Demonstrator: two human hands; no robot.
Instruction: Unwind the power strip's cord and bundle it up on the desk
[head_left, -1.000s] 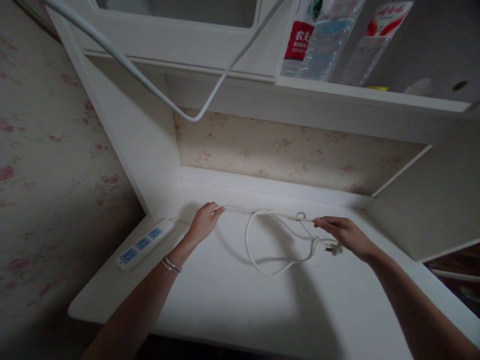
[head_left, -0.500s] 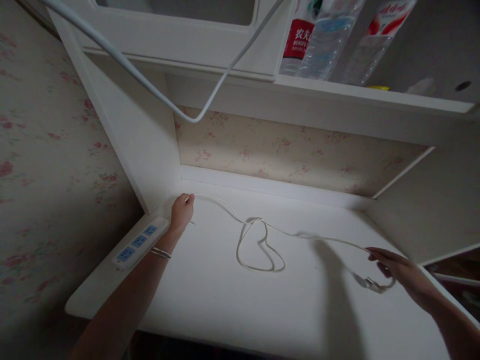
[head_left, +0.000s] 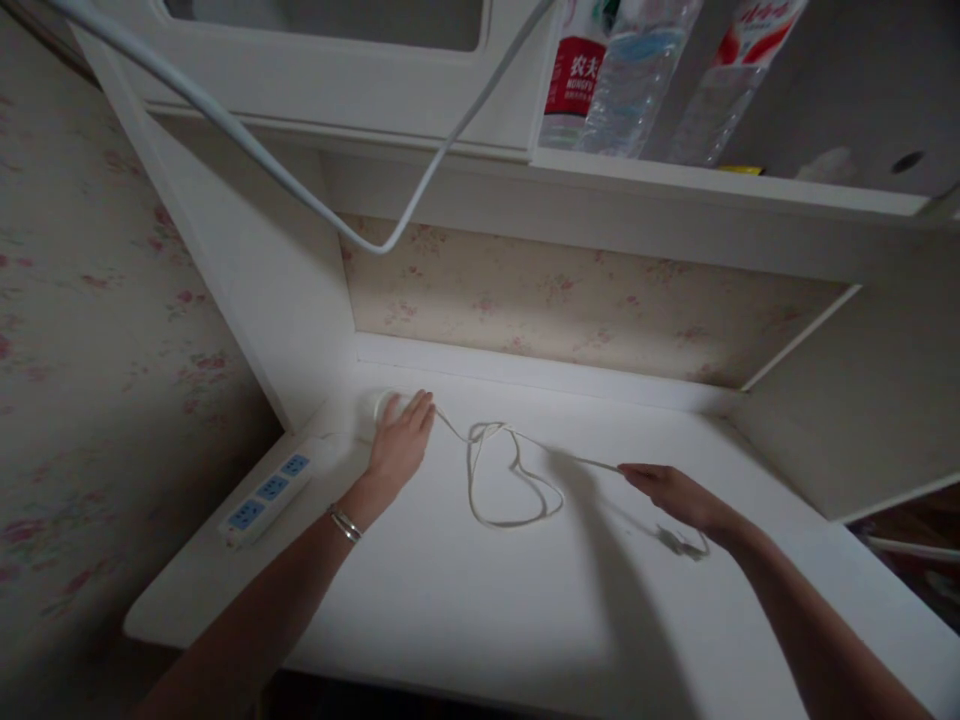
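A thin white cable (head_left: 514, 524) lies across the white desk, with a loose loop in its middle. My left hand (head_left: 403, 436), with a bracelet on the wrist, is over the cable's left part. Its fingers are stretched out, and the cable comes out beside the fingertips; a blurred pale curve shows behind them. On the right, my right hand (head_left: 667, 488) pinches the cable between its fingertips. From that hand the cable's end hangs down to a small plug (head_left: 681, 543), blurred, just above or on the desk.
A white power strip (head_left: 271, 490) with blue sockets lies at the desk's left edge. A thick white cord (head_left: 247, 140) hangs across the upper view. Plastic bottles (head_left: 637, 85) stand on the shelf (head_left: 720, 185) above. Side panels and flowered wallpaper (head_left: 525, 300) enclose the desk (head_left: 442, 600).
My left hand has moved right along the cable, and its fingers have straightened from a pinch. My right hand has moved left, bringing the plug end with it. The view has shifted slightly.
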